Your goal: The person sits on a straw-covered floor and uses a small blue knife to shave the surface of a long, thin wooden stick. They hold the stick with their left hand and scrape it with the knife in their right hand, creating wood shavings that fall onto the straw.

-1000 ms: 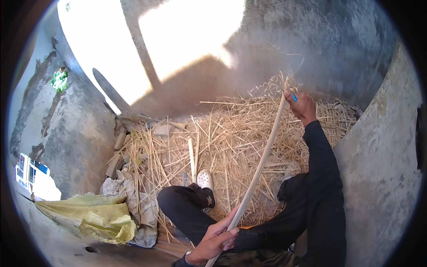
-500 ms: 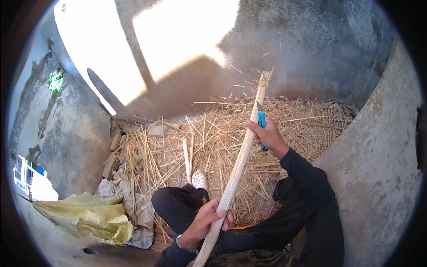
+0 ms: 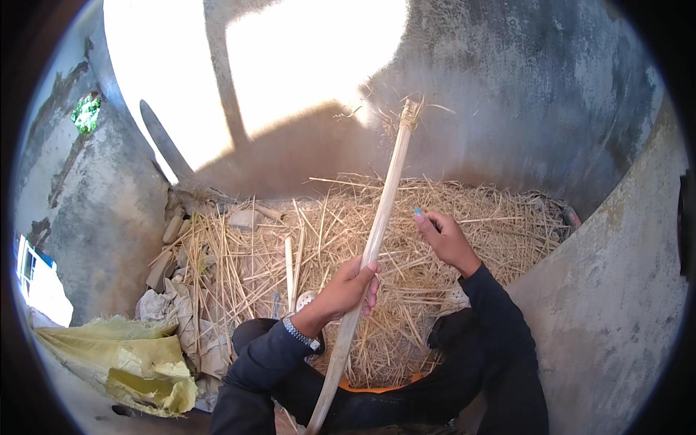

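Note:
My left hand (image 3: 351, 285) grips a long pale stalk (image 3: 383, 206) near its middle; the stalk rises steeply, its frayed tip reaching up against the grey wall. A watch sits on that wrist. To the right, apart from the stalk, my right hand (image 3: 446, 238) is closed on a small blue tool (image 3: 419, 212) whose tip pokes out above the fingers. Both arms wear dark sleeves. Under the hands lies a heap of dry straw (image 3: 464, 217).
Grey concrete walls (image 3: 602, 304) curve around the straw heap. A yellow-green sack (image 3: 138, 359) lies at lower left beside crumpled grey cloth (image 3: 185, 319). Short cut stalk pieces (image 3: 172, 229) rest by the left wall. My dark-trousered legs and a white shoe (image 3: 306, 299) are below.
My left hand slid up the stalk, and the stalk swung more upright. My right hand came down along the stalk and off it, still holding the blue tool.

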Demonstrator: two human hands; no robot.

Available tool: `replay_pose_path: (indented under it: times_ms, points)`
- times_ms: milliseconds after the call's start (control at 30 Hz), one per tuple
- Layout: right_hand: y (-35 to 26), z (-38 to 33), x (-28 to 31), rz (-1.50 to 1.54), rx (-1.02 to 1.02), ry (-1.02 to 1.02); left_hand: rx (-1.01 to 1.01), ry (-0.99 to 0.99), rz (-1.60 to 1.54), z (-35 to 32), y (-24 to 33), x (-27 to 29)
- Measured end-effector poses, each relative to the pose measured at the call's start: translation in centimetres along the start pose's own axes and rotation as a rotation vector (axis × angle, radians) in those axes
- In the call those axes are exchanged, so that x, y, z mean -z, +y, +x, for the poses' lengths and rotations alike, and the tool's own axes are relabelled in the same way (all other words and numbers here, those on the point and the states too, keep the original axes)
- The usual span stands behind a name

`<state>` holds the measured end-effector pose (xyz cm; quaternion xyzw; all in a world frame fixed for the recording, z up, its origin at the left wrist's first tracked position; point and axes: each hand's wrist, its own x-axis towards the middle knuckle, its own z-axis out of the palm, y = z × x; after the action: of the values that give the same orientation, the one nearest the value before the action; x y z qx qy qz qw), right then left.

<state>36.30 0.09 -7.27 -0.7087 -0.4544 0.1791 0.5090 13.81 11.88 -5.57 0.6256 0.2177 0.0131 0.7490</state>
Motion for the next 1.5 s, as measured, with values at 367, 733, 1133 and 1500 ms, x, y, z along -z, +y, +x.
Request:
replay_pose_path:
  times_ms: [367,733,1133,1500]
  points:
    - [-0.2,1.1,-2.9,-0.64,0.12,-0.02,0.013,-0.026,0.059,3.7,-4.2,3.5]
    - [1.3,0.1,-5.1,-0.815,0.211,-0.037,0.04,-0.105,0.131,2.9,-5.0,3.1]
    - [1.9,1.4,-4.5,-0.645,-0.086,-0.113,0.051,-0.104,0.069,-0.5,-1.5,2.5]
    - [3.2,2.0,-3.5,-0.668,-0.094,0.052,-0.022,-0.125,0.211,-1.3,-2.0,2.0]
